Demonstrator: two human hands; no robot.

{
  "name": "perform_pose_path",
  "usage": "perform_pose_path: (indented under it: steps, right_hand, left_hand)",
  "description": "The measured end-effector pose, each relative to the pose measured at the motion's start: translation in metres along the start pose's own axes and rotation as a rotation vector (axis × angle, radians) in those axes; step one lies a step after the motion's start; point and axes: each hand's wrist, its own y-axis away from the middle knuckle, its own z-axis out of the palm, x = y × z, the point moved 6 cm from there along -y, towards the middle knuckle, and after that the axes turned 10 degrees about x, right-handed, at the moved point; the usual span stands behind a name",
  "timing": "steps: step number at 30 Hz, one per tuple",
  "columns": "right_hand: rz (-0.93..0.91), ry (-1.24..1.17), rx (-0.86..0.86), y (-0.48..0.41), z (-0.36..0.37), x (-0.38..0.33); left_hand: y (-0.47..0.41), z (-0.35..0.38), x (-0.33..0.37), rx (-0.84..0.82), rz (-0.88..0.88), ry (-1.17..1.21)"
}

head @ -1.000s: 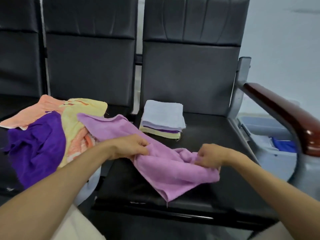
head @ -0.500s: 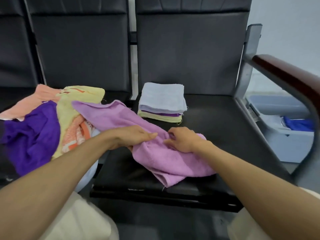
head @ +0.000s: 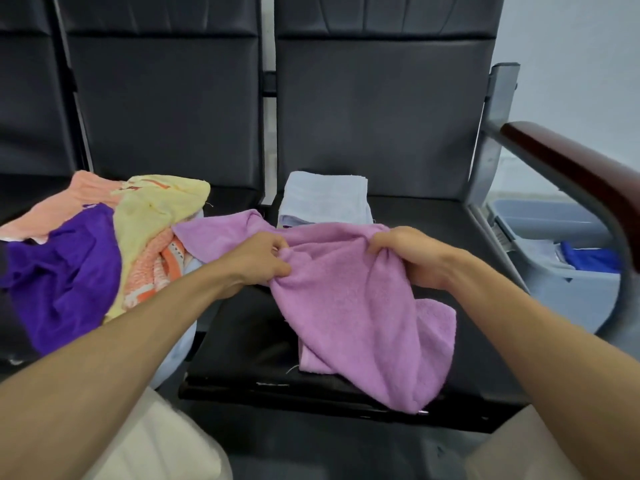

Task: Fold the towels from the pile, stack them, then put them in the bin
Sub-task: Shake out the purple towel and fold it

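Note:
A lilac towel (head: pixel 353 306) hangs crumpled over the right black seat (head: pixel 249 341). My left hand (head: pixel 256 258) grips its upper edge on the left, and my right hand (head: pixel 408 254) grips the same edge further right. One corner of the towel still trails left onto the pile. Behind it, a stack of folded towels (head: pixel 325 197) with a pale blue one on top sits at the back of the seat, partly hidden by the lifted towel. The pile of unfolded towels (head: pixel 104 244) lies on the left seat: purple, yellow, peach and orange-patterned.
A grey bin (head: pixel 554 258) holding blue cloth stands on the floor to the right, beyond the seat's metal frame. A dark wooden armrest (head: pixel 575 178) crosses above it. Black seat backs rise behind both seats.
Both hands have lifted the lilac towel off the seat and moved apart along its upper edge. The right hand shifted right, and the towel now covers the front of the folded stack.

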Motion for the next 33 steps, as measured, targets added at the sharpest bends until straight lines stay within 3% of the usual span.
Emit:
perform_pose_path:
  steps: [2,8,13,15,19,22,28,33]
  right_hand:
    - [0.005,-0.161,0.031,0.000,-0.010,-0.003]
    - [-0.011,-0.376,0.351,-0.008,-0.059,0.002]
    - [-0.362,0.039,0.845,0.012,-0.079,-0.006]
    - [-0.373,0.009,0.807,0.014,-0.077,-0.006]
    - [-0.209,-0.373,0.506,0.020,-0.065,0.003]
    - [-0.246,-0.352,0.402,0.029,-0.063,0.000]
    - [-0.366,-0.280,0.494,0.063,-0.084,-0.048]
    - [-0.524,-0.176,0.629,0.107,-0.111,-0.107]
  left_hand:
    - [-0.003,-0.006,0.003,0.068,-0.024,0.150]
    - [-0.008,-0.027,0.004,0.219,-0.101,0.532]
    - [-0.008,-0.026,-0.008,0.181,-0.253,0.630]
    - [-0.010,-0.027,-0.014,0.191,-0.305,0.707]
    - [-0.008,-0.039,-0.009,0.279,-0.277,0.823]
    - [-0.003,-0.045,0.001,0.329,-0.202,0.836]
    - [0.005,-0.077,0.049,0.342,-0.036,0.729]
    - [0.022,-0.138,0.107,0.531,0.101,0.532]
